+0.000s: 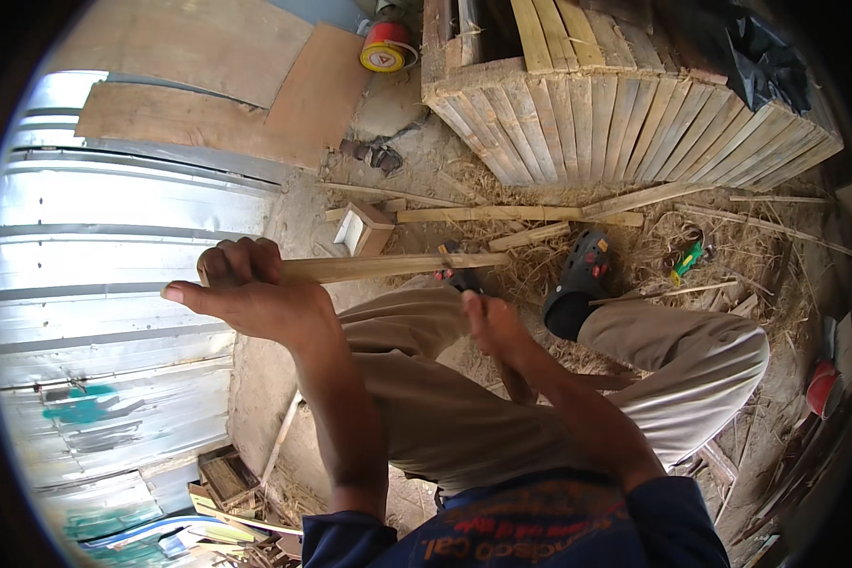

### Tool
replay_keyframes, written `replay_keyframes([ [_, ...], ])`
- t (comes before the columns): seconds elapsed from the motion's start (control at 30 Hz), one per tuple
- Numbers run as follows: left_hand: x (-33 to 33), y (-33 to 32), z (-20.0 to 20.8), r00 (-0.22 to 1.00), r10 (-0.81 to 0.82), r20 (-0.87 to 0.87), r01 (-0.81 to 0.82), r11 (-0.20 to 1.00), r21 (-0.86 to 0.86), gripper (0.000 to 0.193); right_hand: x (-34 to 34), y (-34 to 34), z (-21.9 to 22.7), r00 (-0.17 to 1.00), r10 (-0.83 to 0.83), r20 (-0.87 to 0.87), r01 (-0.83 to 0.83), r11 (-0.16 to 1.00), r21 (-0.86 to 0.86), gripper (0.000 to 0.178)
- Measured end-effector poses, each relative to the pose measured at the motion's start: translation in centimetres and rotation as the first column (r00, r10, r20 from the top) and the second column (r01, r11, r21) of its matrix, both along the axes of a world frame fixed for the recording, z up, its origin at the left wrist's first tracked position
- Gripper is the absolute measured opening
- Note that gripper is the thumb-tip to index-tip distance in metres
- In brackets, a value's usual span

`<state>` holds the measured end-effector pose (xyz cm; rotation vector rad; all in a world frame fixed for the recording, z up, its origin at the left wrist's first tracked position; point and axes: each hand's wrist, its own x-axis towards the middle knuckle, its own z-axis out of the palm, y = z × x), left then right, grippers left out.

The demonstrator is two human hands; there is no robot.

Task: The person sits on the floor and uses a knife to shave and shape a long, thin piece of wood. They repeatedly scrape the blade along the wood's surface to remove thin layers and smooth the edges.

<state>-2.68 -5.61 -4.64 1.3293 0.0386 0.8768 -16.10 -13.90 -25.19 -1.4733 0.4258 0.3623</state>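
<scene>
My left hand [256,289] is closed round one end of a long pale wooden strip [379,268], thumb pointing left. The strip lies nearly level across my view, its far end over the straw on the ground. My right hand [495,327] is closed on a tool with a wooden handle [514,381], just below the strip's right part. A dark shape by the strip blends with my left shoe, so I cannot make out the tool's head. My right foot wears a dark clog [582,270].
A slatted wooden crate [577,128] stands at the far right. Loose strips [502,216] lie on the straw, near a small wooden box [362,230] and a green object [688,262]. Corrugated metal sheeting [114,275] walls the left. A red bucket [385,47] sits far back.
</scene>
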Motion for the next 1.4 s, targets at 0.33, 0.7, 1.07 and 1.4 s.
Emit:
replay_keyframes([
  [0.33,1.2,0.9,0.1,0.997,-0.063,-0.034,0.059,0.993,-0.104,0.063,-0.6,-0.1,-3.4,1.0,-0.001,-0.028,0.004,0.993,0.115,0.053],
  [0.7,2.3,1.1,0.2,0.977,-0.211,-0.036,0.211,0.977,-0.008,0.055,-1.3,-1.4,-10.8,0.981,0.076,-0.181,-0.074,0.997,0.018,0.061],
  [1.07,2.8,3.4,-0.2,0.694,-0.716,0.071,0.719,0.694,-0.027,0.053,-1.0,-1.0,-9.5,0.993,0.015,-0.118,-0.036,0.984,-0.177,0.052],
  [1.4,3.1,4.1,-0.4,0.805,-0.588,0.078,0.593,0.801,-0.083,0.05,-2.2,-0.3,-11.4,1.0,0.006,-0.03,-0.01,0.988,-0.152,0.061],
])
